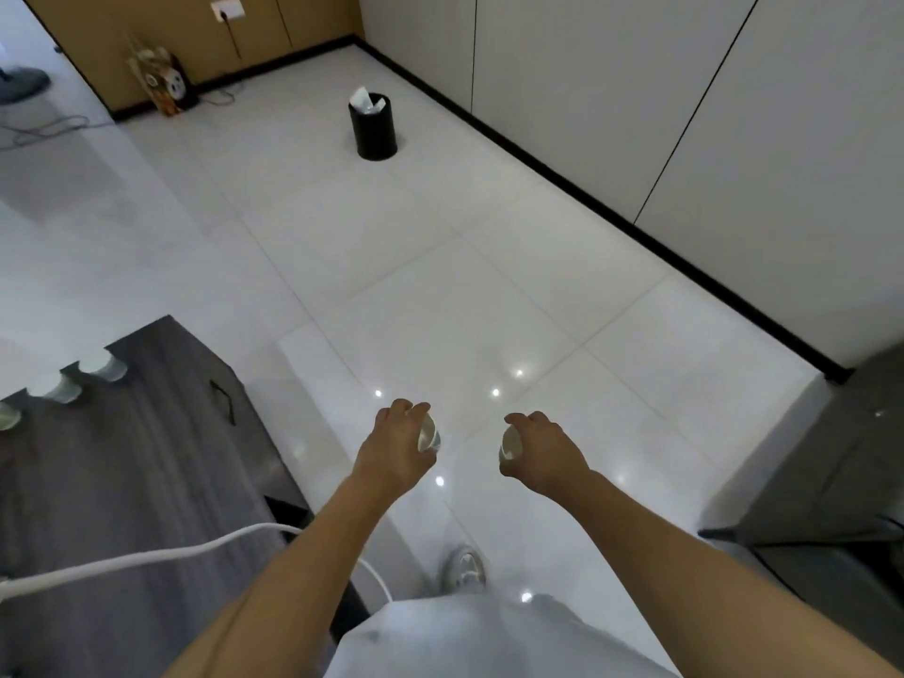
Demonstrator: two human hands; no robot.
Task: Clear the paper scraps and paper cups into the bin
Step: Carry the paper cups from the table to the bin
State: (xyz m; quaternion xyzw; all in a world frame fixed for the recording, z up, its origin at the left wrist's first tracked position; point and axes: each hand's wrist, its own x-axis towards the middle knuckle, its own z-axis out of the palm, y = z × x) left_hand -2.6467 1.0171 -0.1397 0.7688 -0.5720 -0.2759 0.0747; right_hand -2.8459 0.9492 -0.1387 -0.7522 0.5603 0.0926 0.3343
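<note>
left hand point(391, 452): fingers curled round a white paper cup point(429, 434), held out over the tiled floor point(440, 286), cup mouth tipped toward the other hand.
right hand point(548, 450): fingers curled round a second paper cup point(510, 442) — mouth facing left, level with the first.
bin point(374, 127): black, round, upright on the floor well ahead of both hands, near the dark skirting; white paper scraps point(366, 101) stick up above its rim.
table point(122, 482): dark wood grain, at the left — three more cups point(58, 386) stand in a row near its far edge.
cable point(146, 560): white, lying across the table's near end.
shoe point(464, 570): pale, on the floor below the arms.
</note>
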